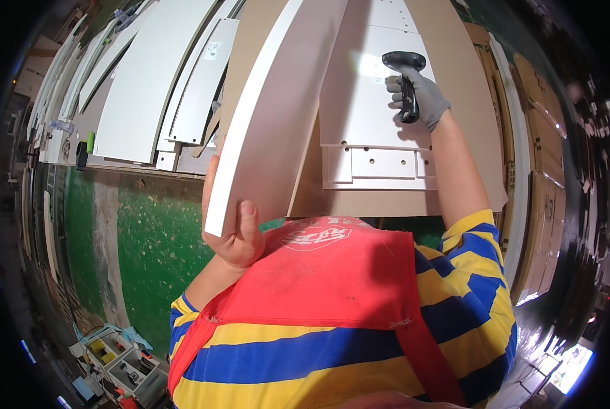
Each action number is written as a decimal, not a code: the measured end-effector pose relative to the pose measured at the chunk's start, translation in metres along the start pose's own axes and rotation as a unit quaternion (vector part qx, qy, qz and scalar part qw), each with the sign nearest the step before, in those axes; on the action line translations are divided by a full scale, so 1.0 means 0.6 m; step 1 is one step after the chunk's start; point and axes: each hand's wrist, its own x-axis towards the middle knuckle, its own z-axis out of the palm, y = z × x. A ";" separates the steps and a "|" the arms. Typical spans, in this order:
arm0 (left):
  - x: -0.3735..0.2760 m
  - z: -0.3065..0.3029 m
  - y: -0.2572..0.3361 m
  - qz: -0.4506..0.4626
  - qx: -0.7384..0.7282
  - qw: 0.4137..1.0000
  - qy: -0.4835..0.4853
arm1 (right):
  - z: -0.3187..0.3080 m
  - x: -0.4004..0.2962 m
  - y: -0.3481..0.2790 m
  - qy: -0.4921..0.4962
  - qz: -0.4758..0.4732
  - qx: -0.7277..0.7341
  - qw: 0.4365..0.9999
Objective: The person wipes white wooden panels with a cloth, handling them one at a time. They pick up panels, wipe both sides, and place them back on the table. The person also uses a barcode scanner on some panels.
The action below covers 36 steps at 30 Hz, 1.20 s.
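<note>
With bare fingers, my left hand (238,237) grips the near end of a long white panel (284,122), thumb on its face. The panel stands tilted on its edge. In a grey glove, my right hand (425,97) is wrapped around the handle of a black handheld barcode scanner (408,87). It is over a stack of flat white panels (356,112), some with drilled holes. A printed label (378,77) and a bright patch of light show on the top panel, left of the scanner. The stack lies on cardboard (376,203).
More white boards (141,97) lie on a low bench at the left, with a bright green-handled object (90,142) near its edge. Flat brown cartons (542,225) stand at the right. A divided bin (131,365) of small tools sits at the lower left on the green floor (156,255).
</note>
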 end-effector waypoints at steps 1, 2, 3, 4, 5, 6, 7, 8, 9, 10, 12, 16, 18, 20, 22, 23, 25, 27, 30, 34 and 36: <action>-0.001 0.000 0.001 0.004 0.001 1.000 -0.006 | 0.007 -0.006 -0.003 0.002 0.001 -0.004 1.000; -0.002 0.000 0.001 0.008 0.002 1.000 -0.012 | 0.011 -0.008 -0.005 0.004 0.002 -0.008 1.000; -0.001 0.001 0.001 0.013 0.001 1.000 -0.021 | 0.009 -0.008 -0.005 0.005 -0.002 -0.003 1.000; 0.000 -0.001 0.000 0.024 0.019 0.999 -0.033 | 0.007 -0.008 -0.004 0.006 -0.005 0.001 1.000; 0.002 0.000 0.002 0.026 0.027 0.998 -0.040 | 0.004 -0.007 -0.003 0.007 -0.008 0.005 1.000; 0.004 0.001 0.005 0.028 0.036 0.998 -0.046 | 0.000 -0.005 -0.001 -0.003 -0.008 0.010 1.000; 0.004 0.002 0.008 0.030 0.045 0.997 -0.053 | -0.005 -0.002 0.000 -0.012 -0.007 0.016 1.000; 0.001 0.003 0.007 0.014 0.027 0.999 -0.039 | -0.010 -0.001 0.000 -0.021 -0.007 0.021 1.000; -0.006 0.005 0.003 -0.003 0.009 1.000 -0.024 | -0.006 -0.004 0.000 -0.010 -0.011 0.012 1.000; -0.011 0.005 0.001 -0.021 -0.008 1.000 -0.009 | -0.001 -0.008 0.000 0.002 -0.015 0.004 1.000; -0.013 0.000 0.006 -0.042 0.008 0.999 -0.005 | 0.003 -0.016 -0.002 0.022 -0.023 -0.011 0.999; -0.032 -0.026 -0.013 -0.075 0.090 0.985 -0.129 | 0.001 -0.041 -0.006 0.036 -0.051 0.016 0.998; -0.047 -0.038 -0.059 -0.056 0.105 0.952 -0.281 | 0.022 -0.078 -0.018 0.009 -0.090 0.078 0.993; -0.044 -0.002 -0.113 0.162 0.095 0.937 -0.296 | 0.093 -0.148 -0.038 -0.044 -0.135 0.158 0.977; -0.072 0.007 -0.142 -0.189 -0.143 0.893 -0.382 | 0.132 -0.196 -0.053 -0.154 -0.168 0.224 0.948; -0.064 0.032 -0.129 -0.114 -0.160 0.915 -0.352 | 0.151 -0.219 -0.062 -0.180 -0.179 0.235 0.938; -0.037 0.084 -0.099 0.034 -0.188 0.936 -0.297 | 0.157 -0.253 -0.072 -0.221 -0.192 0.225 0.929; -0.031 0.137 -0.077 0.129 -0.189 0.937 -0.264 | 0.133 -0.282 -0.077 -0.218 -0.210 0.249 0.920; -0.024 0.173 -0.045 0.109 -0.135 0.923 -0.344 | 0.056 -0.311 -0.078 -0.061 -0.255 0.179 0.948; -0.014 0.227 -0.036 0.101 -0.059 0.910 -0.397 | 0.035 -0.302 -0.108 -0.057 -0.250 0.019 0.966; -0.011 0.266 -0.038 0.117 -0.033 0.907 -0.403 | -0.005 -0.285 -0.126 -0.007 -0.232 -0.048 0.971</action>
